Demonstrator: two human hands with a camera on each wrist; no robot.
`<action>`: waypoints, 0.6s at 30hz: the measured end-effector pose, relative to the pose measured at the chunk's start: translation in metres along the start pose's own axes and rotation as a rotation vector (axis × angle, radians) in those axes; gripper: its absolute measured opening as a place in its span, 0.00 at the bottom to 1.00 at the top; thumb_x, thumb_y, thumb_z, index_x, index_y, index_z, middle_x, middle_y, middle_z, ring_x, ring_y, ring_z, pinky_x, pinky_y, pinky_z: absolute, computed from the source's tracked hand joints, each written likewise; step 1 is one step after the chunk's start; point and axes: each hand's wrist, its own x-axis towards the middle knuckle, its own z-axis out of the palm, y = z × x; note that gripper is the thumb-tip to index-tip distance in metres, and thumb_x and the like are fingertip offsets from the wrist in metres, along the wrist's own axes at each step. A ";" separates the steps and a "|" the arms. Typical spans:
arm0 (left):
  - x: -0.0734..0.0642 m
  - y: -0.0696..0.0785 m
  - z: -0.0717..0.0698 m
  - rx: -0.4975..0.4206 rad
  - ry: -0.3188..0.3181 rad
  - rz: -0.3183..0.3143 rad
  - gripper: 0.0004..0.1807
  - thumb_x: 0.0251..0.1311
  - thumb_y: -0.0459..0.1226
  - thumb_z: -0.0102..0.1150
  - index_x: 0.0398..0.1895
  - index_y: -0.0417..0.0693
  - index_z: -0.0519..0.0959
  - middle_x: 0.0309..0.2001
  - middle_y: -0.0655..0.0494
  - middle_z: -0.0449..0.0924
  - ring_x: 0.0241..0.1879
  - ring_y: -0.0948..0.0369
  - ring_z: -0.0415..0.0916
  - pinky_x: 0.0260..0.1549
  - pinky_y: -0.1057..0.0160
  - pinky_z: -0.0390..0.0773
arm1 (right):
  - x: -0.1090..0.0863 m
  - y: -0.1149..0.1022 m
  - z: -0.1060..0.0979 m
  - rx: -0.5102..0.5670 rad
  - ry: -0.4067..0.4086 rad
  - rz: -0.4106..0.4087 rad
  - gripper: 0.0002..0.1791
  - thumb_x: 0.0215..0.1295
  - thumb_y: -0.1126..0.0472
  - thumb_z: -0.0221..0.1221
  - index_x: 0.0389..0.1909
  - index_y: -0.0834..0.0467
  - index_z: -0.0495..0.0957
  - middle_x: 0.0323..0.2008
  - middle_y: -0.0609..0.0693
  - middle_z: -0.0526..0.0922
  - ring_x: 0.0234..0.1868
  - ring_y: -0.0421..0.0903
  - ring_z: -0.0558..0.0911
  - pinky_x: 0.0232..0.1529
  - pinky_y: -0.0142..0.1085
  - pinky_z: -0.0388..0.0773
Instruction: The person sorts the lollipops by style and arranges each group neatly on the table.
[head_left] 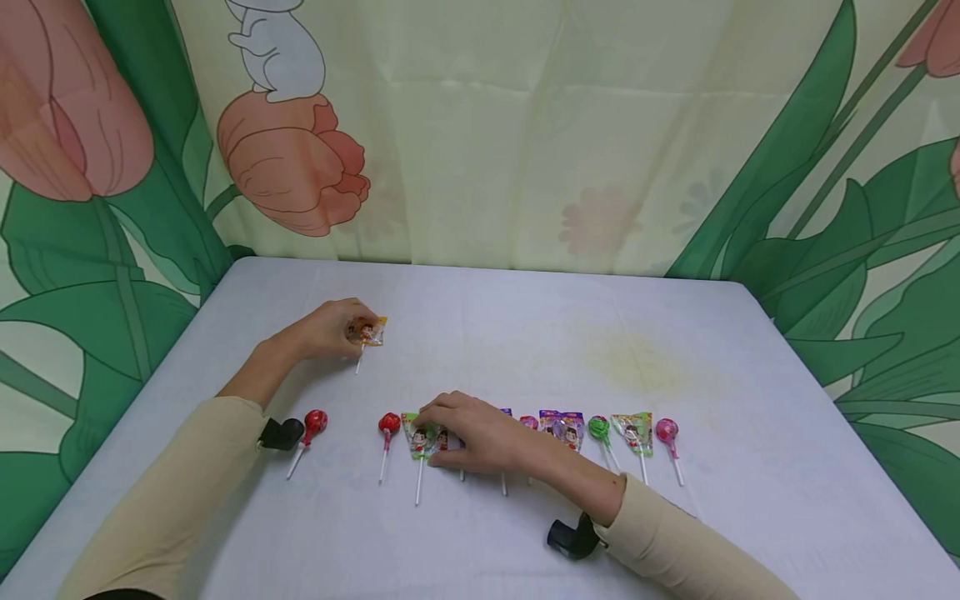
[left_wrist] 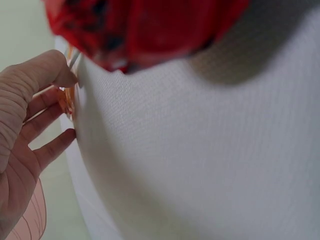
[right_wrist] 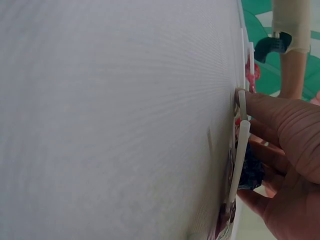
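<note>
My left hand point(head_left: 330, 327) pinches a lollipop in a clear and orange wrapper point(head_left: 372, 332) at the far left of the table. Its white stick points toward me; in the left wrist view the orange wrapper point(left_wrist: 68, 102) shows between thumb and fingers. Over the middle of a row of lollipops, my right hand point(head_left: 480, 433) has thumb and fingers around a lollipop with a brownish wrapper point(head_left: 442, 439), partly hidden. Right beside its fingertips lies a green-wrapped lollipop point(head_left: 417, 437). In the right wrist view a dark blue wrapper point(right_wrist: 251, 170) sits beneath the fingers.
Left of the row lie a red lollipop point(head_left: 389, 422) and, by the left wrist, another red lollipop point(head_left: 316, 422). To the right are a purple-wrapped lollipop point(head_left: 562, 427), a green round one point(head_left: 598, 428), a green-wrapped one point(head_left: 634, 431) and a pink one point(head_left: 667, 431). White cloth covers the table point(head_left: 750, 375).
</note>
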 end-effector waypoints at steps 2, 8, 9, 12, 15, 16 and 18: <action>-0.001 0.001 0.000 -0.001 -0.002 -0.010 0.31 0.50 0.26 0.69 0.61 0.30 0.77 0.58 0.38 0.77 0.54 0.46 0.74 0.58 0.45 0.79 | 0.000 0.000 0.000 -0.001 -0.001 0.000 0.25 0.67 0.53 0.68 0.63 0.54 0.78 0.61 0.48 0.79 0.63 0.43 0.75 0.67 0.35 0.72; -0.003 0.002 -0.001 -0.002 0.004 -0.005 0.31 0.49 0.26 0.70 0.61 0.30 0.76 0.58 0.37 0.77 0.55 0.45 0.74 0.59 0.44 0.78 | 0.002 0.000 0.001 -0.005 0.005 0.008 0.25 0.66 0.52 0.69 0.62 0.54 0.78 0.60 0.47 0.80 0.62 0.42 0.76 0.66 0.34 0.73; -0.003 0.002 -0.001 -0.002 0.005 -0.003 0.31 0.50 0.26 0.70 0.61 0.30 0.76 0.57 0.37 0.77 0.54 0.45 0.74 0.59 0.44 0.78 | 0.002 0.000 0.001 -0.008 0.006 0.010 0.26 0.66 0.52 0.69 0.62 0.54 0.78 0.59 0.47 0.80 0.62 0.42 0.76 0.66 0.34 0.73; -0.002 0.001 0.000 -0.002 0.006 -0.006 0.31 0.50 0.26 0.69 0.61 0.30 0.76 0.58 0.37 0.77 0.55 0.45 0.74 0.60 0.44 0.77 | 0.003 -0.001 0.001 -0.021 0.006 0.017 0.27 0.66 0.52 0.69 0.63 0.55 0.78 0.59 0.47 0.80 0.61 0.42 0.76 0.66 0.35 0.73; -0.002 0.001 0.000 -0.007 0.006 -0.008 0.31 0.50 0.26 0.70 0.61 0.30 0.76 0.58 0.37 0.77 0.55 0.45 0.74 0.60 0.44 0.77 | 0.004 -0.003 0.000 -0.036 0.007 0.019 0.27 0.66 0.52 0.69 0.64 0.55 0.77 0.58 0.47 0.81 0.59 0.41 0.77 0.65 0.35 0.74; -0.002 0.001 0.000 -0.008 0.006 -0.008 0.31 0.50 0.26 0.70 0.61 0.30 0.76 0.58 0.37 0.77 0.56 0.45 0.74 0.60 0.44 0.77 | 0.005 -0.003 0.000 -0.040 0.008 0.016 0.27 0.66 0.53 0.69 0.63 0.56 0.78 0.57 0.47 0.82 0.58 0.41 0.77 0.64 0.35 0.74; -0.002 0.001 0.000 -0.010 0.007 -0.009 0.31 0.50 0.25 0.70 0.61 0.30 0.76 0.58 0.37 0.77 0.56 0.45 0.74 0.60 0.43 0.77 | 0.006 -0.005 -0.001 -0.050 0.010 0.013 0.26 0.66 0.54 0.68 0.63 0.57 0.78 0.56 0.48 0.82 0.57 0.42 0.78 0.63 0.34 0.75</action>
